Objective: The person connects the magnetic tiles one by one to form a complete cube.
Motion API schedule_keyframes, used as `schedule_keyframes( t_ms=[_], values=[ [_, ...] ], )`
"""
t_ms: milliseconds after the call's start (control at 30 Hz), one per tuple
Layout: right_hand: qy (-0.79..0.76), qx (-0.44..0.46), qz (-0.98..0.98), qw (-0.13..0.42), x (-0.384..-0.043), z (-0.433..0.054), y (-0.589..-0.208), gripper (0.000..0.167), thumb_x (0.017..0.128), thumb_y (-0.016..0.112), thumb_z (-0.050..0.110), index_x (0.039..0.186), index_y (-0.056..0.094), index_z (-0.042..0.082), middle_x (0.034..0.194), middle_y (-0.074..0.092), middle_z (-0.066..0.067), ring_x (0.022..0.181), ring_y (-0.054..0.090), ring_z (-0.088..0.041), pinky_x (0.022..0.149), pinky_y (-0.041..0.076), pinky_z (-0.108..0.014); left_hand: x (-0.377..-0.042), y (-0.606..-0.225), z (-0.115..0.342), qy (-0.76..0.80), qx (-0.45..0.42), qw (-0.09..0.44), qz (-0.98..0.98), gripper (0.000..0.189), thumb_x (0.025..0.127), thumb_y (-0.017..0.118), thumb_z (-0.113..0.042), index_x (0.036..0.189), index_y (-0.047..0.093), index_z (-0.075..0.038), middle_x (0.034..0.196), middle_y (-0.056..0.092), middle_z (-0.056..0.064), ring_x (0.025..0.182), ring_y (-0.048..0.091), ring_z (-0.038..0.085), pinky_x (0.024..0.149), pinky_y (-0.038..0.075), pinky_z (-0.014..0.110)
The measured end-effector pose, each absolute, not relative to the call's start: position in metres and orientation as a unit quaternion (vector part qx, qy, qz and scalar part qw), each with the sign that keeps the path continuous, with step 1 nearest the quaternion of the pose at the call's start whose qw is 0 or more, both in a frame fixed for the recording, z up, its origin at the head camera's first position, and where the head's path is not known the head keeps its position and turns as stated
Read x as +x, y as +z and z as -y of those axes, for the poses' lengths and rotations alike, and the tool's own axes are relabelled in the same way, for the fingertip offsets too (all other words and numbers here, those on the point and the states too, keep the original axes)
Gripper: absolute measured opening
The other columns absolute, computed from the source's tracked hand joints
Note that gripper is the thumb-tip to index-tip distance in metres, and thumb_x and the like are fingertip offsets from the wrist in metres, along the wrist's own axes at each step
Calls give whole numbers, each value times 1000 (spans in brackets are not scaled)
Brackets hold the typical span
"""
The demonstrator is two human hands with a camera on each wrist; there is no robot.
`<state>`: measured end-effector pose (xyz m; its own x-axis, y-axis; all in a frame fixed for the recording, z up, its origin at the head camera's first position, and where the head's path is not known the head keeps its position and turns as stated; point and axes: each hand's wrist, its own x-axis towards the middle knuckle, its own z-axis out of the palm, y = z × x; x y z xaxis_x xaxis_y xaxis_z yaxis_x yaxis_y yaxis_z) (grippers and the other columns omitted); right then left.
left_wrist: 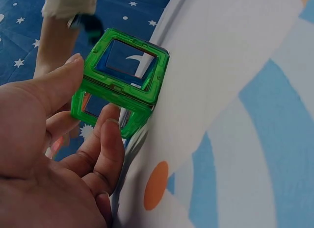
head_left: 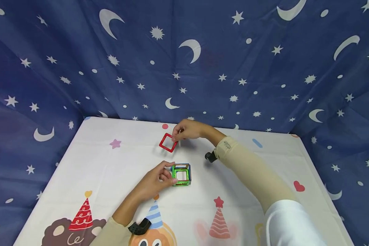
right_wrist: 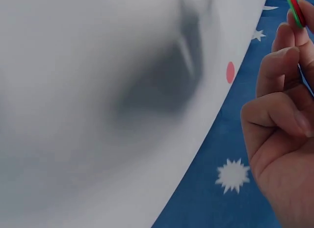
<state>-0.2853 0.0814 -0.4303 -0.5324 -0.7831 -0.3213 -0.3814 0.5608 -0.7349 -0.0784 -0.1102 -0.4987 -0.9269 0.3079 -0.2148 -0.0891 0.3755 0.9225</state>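
A small cube of magnetic tile frames, with green and blue edges, stands on the table. My left hand grips its left side between thumb and fingers. In the left wrist view, two green faces of the cube show, the thumb on one edge and a fingertip against the lower face. Farther back, my right hand pinches a red square magnetic tile by its right corner, raised above the table. The right wrist view catches only a red and green edge of the tile piece; whether two are stacked I cannot tell.
The table has a white cloth printed with party-hat animals and small shapes. A blue curtain with moons and stars hangs behind and at both sides. Black wrist straps sit on the sleeves.
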Motion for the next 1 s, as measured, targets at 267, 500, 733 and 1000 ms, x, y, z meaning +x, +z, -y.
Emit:
schedule_keyframes(
  t_ms=[267,500,733,1000],
  values=[
    [-363,-314,-819,314,-254,-115,-416,18,96,70,23,97,75,7,81,61,-10,73,52,-18,67,42,-30,-79,-498,113,559,63,174,-808,59,89,80,-37,141,55,-28,95,65,-1,82,61,16,74,46,25],
    [-361,-311,-822,310,-219,-135,-422,24,99,67,26,94,73,4,72,55,2,70,50,-16,65,40,-30,-76,-501,108,563,66,182,-804,56,90,79,-37,139,56,-26,96,64,1,83,60,16,76,46,26],
    [-345,-329,-827,297,-192,-140,-423,23,97,70,24,91,74,2,70,54,6,74,49,-12,69,41,-28,-73,-501,106,565,67,174,-803,56,90,79,-35,140,56,-26,96,64,1,84,60,17,77,46,27],
    [-319,-350,-833,287,-182,-135,-432,19,95,73,25,81,73,12,66,52,8,68,47,-8,64,39,-24,-73,-501,108,563,71,175,-804,57,91,79,-36,142,54,-27,98,64,1,84,60,16,78,47,25]
  ],
)
